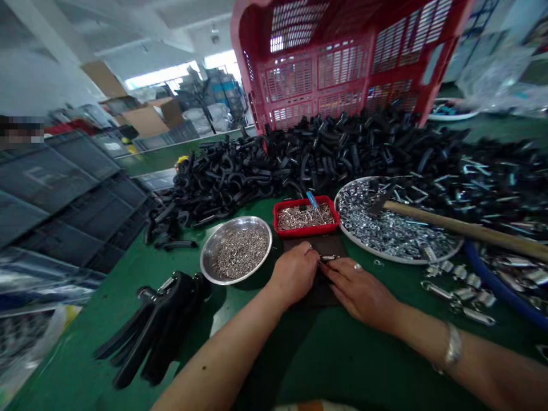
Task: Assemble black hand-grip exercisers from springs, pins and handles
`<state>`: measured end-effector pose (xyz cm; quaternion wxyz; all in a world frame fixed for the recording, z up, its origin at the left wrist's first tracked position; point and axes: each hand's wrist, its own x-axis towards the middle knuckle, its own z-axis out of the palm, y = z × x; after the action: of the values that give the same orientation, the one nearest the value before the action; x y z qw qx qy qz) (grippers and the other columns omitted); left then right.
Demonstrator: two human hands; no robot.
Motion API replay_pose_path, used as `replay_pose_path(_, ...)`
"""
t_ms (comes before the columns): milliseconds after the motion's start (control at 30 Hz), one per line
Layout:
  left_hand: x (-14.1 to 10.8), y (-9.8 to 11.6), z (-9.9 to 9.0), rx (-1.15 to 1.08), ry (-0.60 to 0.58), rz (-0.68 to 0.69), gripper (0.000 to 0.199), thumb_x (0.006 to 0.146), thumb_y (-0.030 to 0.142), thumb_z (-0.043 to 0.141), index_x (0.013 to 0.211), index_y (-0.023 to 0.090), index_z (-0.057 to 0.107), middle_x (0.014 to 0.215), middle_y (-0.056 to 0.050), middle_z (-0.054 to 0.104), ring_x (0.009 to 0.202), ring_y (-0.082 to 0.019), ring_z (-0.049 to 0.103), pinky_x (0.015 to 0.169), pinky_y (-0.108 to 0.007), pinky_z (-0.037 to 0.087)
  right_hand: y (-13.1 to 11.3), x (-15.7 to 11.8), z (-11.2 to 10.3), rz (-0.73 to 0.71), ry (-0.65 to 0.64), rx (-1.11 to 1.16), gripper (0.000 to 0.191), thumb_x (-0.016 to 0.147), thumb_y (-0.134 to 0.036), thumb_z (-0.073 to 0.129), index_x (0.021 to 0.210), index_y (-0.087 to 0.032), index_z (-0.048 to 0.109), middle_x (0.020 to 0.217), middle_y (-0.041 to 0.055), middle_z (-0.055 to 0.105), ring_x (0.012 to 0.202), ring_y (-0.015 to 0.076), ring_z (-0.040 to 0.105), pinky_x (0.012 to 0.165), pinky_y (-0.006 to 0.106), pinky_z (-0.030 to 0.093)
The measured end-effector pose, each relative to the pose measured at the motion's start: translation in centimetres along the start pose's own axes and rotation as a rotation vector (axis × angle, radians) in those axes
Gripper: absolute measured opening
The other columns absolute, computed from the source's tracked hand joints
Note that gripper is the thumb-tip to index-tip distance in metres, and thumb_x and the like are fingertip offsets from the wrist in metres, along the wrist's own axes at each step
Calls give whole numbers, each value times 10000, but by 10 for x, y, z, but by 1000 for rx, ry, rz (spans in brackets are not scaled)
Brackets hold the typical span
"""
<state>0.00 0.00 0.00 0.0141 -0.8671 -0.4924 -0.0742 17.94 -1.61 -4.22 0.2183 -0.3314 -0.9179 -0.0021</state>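
Observation:
My left hand (295, 271) is closed, its fingers curled and pressed down over a dark brown mat (314, 297); whatever it grips is mostly hidden. A small metal spring (329, 258) sticks out between the two hands. Against it, my right hand (362, 291) has its fingertips pressed together, with a ring and a bracelet on that arm. Just beyond the hands stands a red tray (306, 232) of small metal pins, a blue-handled screwdriver (314, 201) leaning in it. Left of the hands sits a steel bowl (206, 262) full of tiny metal rings or coils.
A white round tray (363, 245) of metal parts carries a wooden-handled hammer (445, 220). Loose springs (475, 313) lie at right. Black handles (145, 337) are grouped at left; a big pile of black parts (257, 165) spreads behind, under a tilted red crate (314, 74). Grey crates (64, 194) stand left.

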Motion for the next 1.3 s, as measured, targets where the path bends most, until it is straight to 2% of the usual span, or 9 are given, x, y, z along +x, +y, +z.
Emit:
replay_pose_path(367, -4, -5, -1, -54, -20, 38, 226, 881, 224, 347, 939, 196, 564, 923, -27, 555, 781, -146, 565, 655, -247, 483, -6, 3, -4, -8, -1, -18, 367, 830, -169, 402, 1166, -75, 516, 1090, 164, 570, 1030, 240, 514, 884, 413, 455)
replay_pose_path(467, -11, -7, -4, -62, -12, 57, 274, 884, 229, 346, 1068, 221, 549, 1003, -29, 563, 865, -156, 560, 709, -258, 489, 1, 6, -22, -41, 17, -72, 375, 825, -187, 417, 1179, -102, 507, 1144, 147, 555, 1081, 236, 488, 898, 400, 442)
replay_pose_path(533, -16, -9, -5, -97, 6, 64, 309, 881, 226, 355, 1139, 231, 524, 1077, -32, 555, 920, -160, 551, 761, -271, 488, 23, -1, -46, 31, 71, -206, 378, 823, -209, 419, 1178, -112, 507, 1189, 154, 532, 1114, 266, 465, 885, 438, 430)
replay_pose_path(600, -19, -11, -3, -157, 41, 71, 327, 872, 230, 381, 1170, 222, 514, 1139, -38, 543, 983, -164, 534, 839, -289, 470, 61, -19, -74, 274, 118, -454, 365, 811, -248, 421, 1122, -102, 543, 1167, 199, 540, 1058, 344, 497, 774, 522, 441)
replay_pose_path(700, -21, -13, -1, -249, 96, 93, 347, 863, 249, 409, 1192, 196, 504, 1229, -44, 511, 1081, -162, 495, 928, -293, 422, 129, -58, -107, 516, -16, -728, 239, 768, -263, 419, 800, -161, 632, 732, 142, 654, 692, 307, 611, 574, 508, 452)
replay_pose_path(867, -24, -12, -6, -238, 42, 152, 340, 870, 342, 390, 1147, 225, 546, 1208, -14, 551, 1043, -153, 538, 889, -291, 447, 183, -87, -136, 523, -199, -492, 220, 721, -362, 466, 777, -217, 621, 692, 81, 652, 644, 259, 621, 527, 395, 474)
replay_pose_path(1067, -35, 4, -13, -95, -69, 49, 519, 796, 408, 478, 1279, 234, 398, 1338, -26, 426, 1002, -196, 567, 794, -320, 497, 132, -88, -154, 888, -88, -86, 374, 684, -526, 545, 866, -204, 598, 626, 69, 644, 448, 184, 582, 390, 300, 449)
replay_pose_path(1200, -37, 13, -9, -60, -72, -24, 467, 824, 324, 422, 1282, 239, 389, 1355, -14, 404, 975, -188, 575, 775, -312, 500, 71, -111, -130, 770, -173, 214, 497, 819, -477, 412, 1247, -226, 445, 646, 55, 675, 486, 187, 619, 368, 251, 473)
replay_pose_path(1300, -35, 15, -10, -60, -73, -33, 460, 826, 330, 413, 1278, 243, 395, 1353, -9, 407, 963, -188, 578, 775, -313, 498, 36, -114, -110, 587, -132, 97, 535, 831, -399, 423, 1346, -287, 333, 959, 47, 687, 730, 214, 669, 575, 284, 569)
